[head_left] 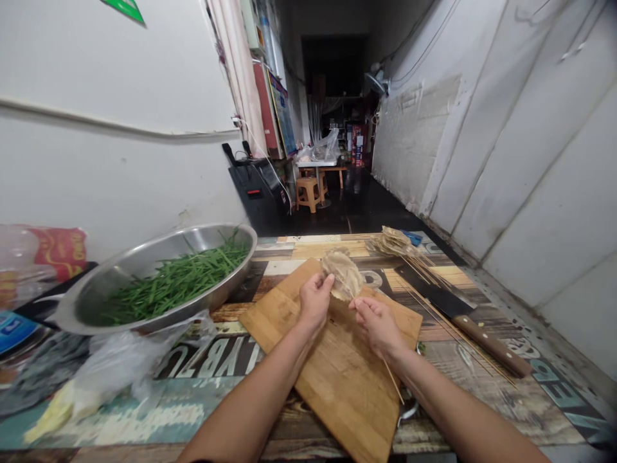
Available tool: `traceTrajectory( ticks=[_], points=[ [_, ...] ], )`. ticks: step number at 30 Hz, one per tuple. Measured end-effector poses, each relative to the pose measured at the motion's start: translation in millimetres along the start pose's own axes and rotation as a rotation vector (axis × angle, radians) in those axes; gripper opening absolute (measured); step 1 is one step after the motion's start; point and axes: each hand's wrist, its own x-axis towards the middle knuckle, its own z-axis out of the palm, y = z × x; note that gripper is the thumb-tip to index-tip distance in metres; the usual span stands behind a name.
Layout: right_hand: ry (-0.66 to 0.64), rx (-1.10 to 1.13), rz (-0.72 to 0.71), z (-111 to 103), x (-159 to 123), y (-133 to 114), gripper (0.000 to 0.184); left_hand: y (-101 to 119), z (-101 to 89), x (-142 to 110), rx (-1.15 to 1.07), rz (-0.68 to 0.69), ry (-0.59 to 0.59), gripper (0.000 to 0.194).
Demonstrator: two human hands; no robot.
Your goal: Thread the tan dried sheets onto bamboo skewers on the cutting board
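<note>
Above the far part of a wooden cutting board [332, 360], I hold up a thin, tan, wrinkled sheet of food [343, 273], whose exact kind I cannot make out. My left hand [315, 299] pinches its left edge between thumb and fingers. Closed at the sheet's lower right is my right hand [378, 325], gripping a bamboo skewer [394, 382] whose lower end sticks out below the palm. The skewer's upper part is hidden by the fingers and the sheet. Similar skewered sheets [393, 244] lie in a pile beyond the board, to the right.
A cleaver [496, 344] and loose bamboo skewers [446, 333] lie right of the board. On the left stands a large steel bowl [77, 315] of cut green chives [178, 283], with a crumpled plastic bag [125, 360] in front. The wood-patterned table [482, 399] ends near the right wall.
</note>
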Motion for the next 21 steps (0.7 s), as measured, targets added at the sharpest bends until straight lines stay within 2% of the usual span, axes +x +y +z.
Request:
traceTrajectory(
  ticks=[2, 6, 8, 11, 15, 18, 21],
  points=[
    [-0.004, -0.052, -0.021, 0, 0, -1, 0.034, 4, 3.0, -1, -0.034, -0.031, 0.006, 0.029],
    [0.037, -0.488, -0.37, -5, -2, 0, 0.028, 18, 5.4, 1, -0.104, -0.11, 0.005, 0.032],
    [0.036, -0.632, -0.473, -9, -3, 1, 0.028, 25, 3.5, 4, -0.149, -0.136, 0.03, 0.033],
    [0.006, -0.677, -0.523, -13, -2, 2, 0.029, 33, -3.0, 10, -0.239, -0.207, 0.045, 0.027],
    [-0.014, -0.634, -0.565, -16, 1, 2, 0.029, 40, -15.4, 19, -0.373, -0.452, -0.107, 0.011],
    [-0.017, -0.646, -0.574, -18, 1, 1, 0.029, 48, -24.3, 25, -0.361, -0.635, -0.164, 0.003],
    [-0.012, -0.67, -0.558, -21, 1, 2, 0.029, 56, -30.6, 28, -0.286, -0.724, -0.151, 0.004]
  ],
)
